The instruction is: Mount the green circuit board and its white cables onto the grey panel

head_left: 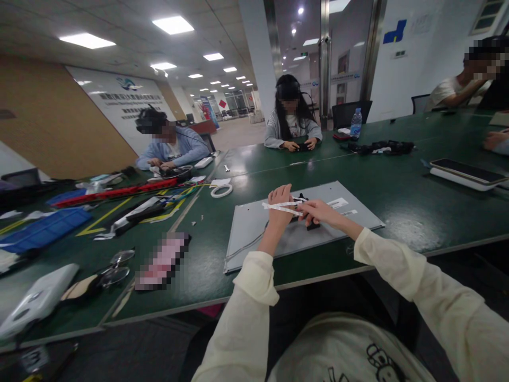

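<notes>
In the head view: pinching a white strip [283, 205] in the right hand [317, 210], across the left hand [279, 197]; cannot tell the left's grip. Just below: a black part [313, 226] over the grey panel [243, 229], by the table's [258, 170] near edge. Apparently partway: strip drawn out, not yet set down.

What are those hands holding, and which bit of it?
The right hand seems to pinch the white strip by the end nearest that hand. Whether the left hand holds anything can't be told.
</notes>
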The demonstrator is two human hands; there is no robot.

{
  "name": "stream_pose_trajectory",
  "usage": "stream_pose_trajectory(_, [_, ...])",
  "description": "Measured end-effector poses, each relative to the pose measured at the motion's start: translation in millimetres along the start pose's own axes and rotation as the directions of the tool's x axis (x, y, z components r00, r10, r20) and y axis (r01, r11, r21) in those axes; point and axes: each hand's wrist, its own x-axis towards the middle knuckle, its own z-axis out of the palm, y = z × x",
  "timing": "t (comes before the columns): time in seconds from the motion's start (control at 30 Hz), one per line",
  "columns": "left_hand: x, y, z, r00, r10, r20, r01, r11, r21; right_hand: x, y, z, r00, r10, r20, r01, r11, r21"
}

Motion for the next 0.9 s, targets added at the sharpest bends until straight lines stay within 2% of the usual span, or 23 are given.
stream_pose_trajectory(0.27, [-4, 9, -6, 0.995, 0.028, 0.097, -0.027, 1.000, -0.011, 5, 3, -8, 0.985, -0.147, -0.084, 0.144, 0.989, -0.046])
stream_pose_trajectory(0.4, [-4, 4, -7, 0.994, 0.019, 0.105, -0.014, 0.999, -0.040, 5, 0, -12, 0.973, -0.185, -0.139, 0.172, 0.980, -0.097])
stream_pose_trajectory(0.47, [-2, -2, -8, 0.997, 0.003, 0.083, 0.006, 0.994, -0.106, 5, -2, -18, 0.961, -0.203, -0.189, 0.188, 0.978, -0.094])
stream_pose_trajectory(0.53, [1, -9, -9, 0.997, -0.061, 0.044, 0.070, 0.970, -0.233, 3, -3, -25, 0.946, -0.212, -0.246, 0.199, 0.977, -0.076])
stream_pose_trajectory(0.6, [5, -12, -11, 0.980, -0.191, 0.051, 0.195, 0.895, -0.402, 1, -2, -33, 0.940, -0.201, -0.277, 0.186, 0.979, -0.079])
stream_pose_trajectory(0.67, [6, -10, -15, 0.940, -0.300, 0.163, 0.339, 0.766, -0.545, -2, 3, -40, 0.948, -0.181, -0.261, 0.150, 0.979, -0.134])
stream_pose_trajectory(0.73, [4, -3, -18, 0.889, -0.320, 0.328, 0.457, 0.663, -0.593, -6, 9, -46, 0.961, -0.163, -0.222, 0.117, 0.972, -0.205])
stream_pose_trajectory(0.77, [1, 2, -19, 0.868, -0.297, 0.398, 0.489, 0.652, -0.580, -8, 12, -48, 0.965, -0.156, -0.208, 0.106, 0.967, -0.233])
stream_pose_trajectory(0.83, [-6, 14, -22, 0.865, -0.241, 0.440, 0.464, 0.720, -0.516, -12, 16, -53, 0.970, -0.145, -0.195, 0.089, 0.959, -0.270])
stream_pose_trajectory(0.9, [-14, 24, -22, 0.912, -0.144, 0.385, 0.319, 0.838, -0.443, -16, 18, -57, 0.971, -0.142, -0.193, 0.080, 0.952, -0.296])
